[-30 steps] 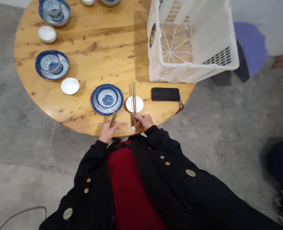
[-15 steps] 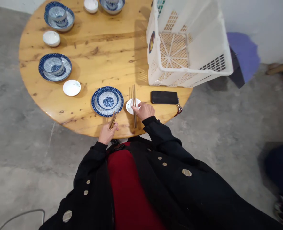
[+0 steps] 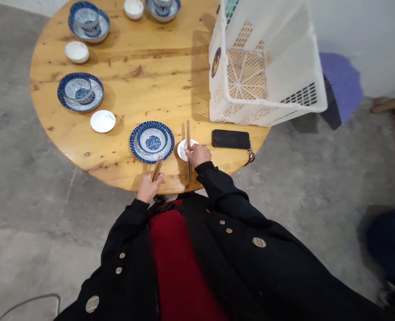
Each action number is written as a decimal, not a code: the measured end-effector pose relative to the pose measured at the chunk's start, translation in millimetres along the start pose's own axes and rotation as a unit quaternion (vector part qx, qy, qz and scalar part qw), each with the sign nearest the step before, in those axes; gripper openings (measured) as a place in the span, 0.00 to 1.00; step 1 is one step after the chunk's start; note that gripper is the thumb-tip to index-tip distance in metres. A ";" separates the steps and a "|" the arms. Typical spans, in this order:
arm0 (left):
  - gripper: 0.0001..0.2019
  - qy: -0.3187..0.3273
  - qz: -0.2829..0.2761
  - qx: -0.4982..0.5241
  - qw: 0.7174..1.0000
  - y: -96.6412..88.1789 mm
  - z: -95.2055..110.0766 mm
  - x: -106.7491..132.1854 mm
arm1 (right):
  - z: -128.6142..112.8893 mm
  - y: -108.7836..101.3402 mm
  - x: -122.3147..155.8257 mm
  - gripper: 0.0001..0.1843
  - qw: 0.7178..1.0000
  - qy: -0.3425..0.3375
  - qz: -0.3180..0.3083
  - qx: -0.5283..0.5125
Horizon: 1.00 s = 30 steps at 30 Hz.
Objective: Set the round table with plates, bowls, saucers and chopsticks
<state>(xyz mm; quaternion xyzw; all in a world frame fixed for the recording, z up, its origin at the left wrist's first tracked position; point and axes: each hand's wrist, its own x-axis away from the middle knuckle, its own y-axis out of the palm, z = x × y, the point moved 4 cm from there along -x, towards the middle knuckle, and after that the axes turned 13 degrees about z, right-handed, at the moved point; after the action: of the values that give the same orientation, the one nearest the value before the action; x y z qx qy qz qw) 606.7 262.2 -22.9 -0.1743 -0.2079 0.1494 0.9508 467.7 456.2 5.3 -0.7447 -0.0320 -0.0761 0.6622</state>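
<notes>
My left hand (image 3: 151,186) is closed around a bundle of wooden chopsticks (image 3: 157,169) at the table's near edge; the exact number is hidden. My right hand (image 3: 200,155) pinches a pair of chopsticks (image 3: 189,133) that lies lengthwise across a small white dish (image 3: 182,150). Left of that dish sits a blue-and-white bowl (image 3: 153,137) on a matching plate (image 3: 138,154). The tips of the chopsticks in my left hand reach over this plate's near rim.
A tall white plastic crate (image 3: 237,117) stands on the round wooden table (image 3: 157,80) at the right. A black phone (image 3: 231,139) with a strap lies before it. Other blue-and-white settings, such as a plate with a bowl (image 3: 95,100), and white dishes (image 3: 102,121) line the left side.
The view has shifted slightly. My right hand's fingers have drawn closer together at the chopsticks over the dish. My left hand keeps its bundle in nearly the same place.
</notes>
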 end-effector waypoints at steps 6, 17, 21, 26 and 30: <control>0.18 -0.006 0.001 0.005 1.000 0.6 3.5 -0.2 | 0.0 1.5 0.3 0.22 1.000 -0.012 -0.004 0.003; 0.18 0.013 0.000 0.013 1.000 0.5 6.3 0.7 | 0.4 1.0 -1.0 0.22 1.000 -0.017 -0.001 0.009; 0.19 0.019 -0.001 0.014 1.000 0.7 7.3 0.5 | -0.4 0.8 -2.0 0.22 1.000 -0.017 0.000 0.011; 0.18 0.018 0.000 0.028 0.999 -2.4 16.2 4.1 | 1.2 -6.3 -0.4 0.24 1.000 -0.020 0.014 0.005; 0.17 0.016 -0.007 0.081 0.997 -9.4 33.4 11.1 | 7.4 -22.8 13.5 0.23 0.994 -0.020 0.076 -0.069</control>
<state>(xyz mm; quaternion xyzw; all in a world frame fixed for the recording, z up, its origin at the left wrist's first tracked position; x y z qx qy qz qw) 603.4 266.7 13.0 -0.0976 -0.1814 0.1566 0.9659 478.2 465.5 28.9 -0.7904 0.0165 -0.0124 0.6122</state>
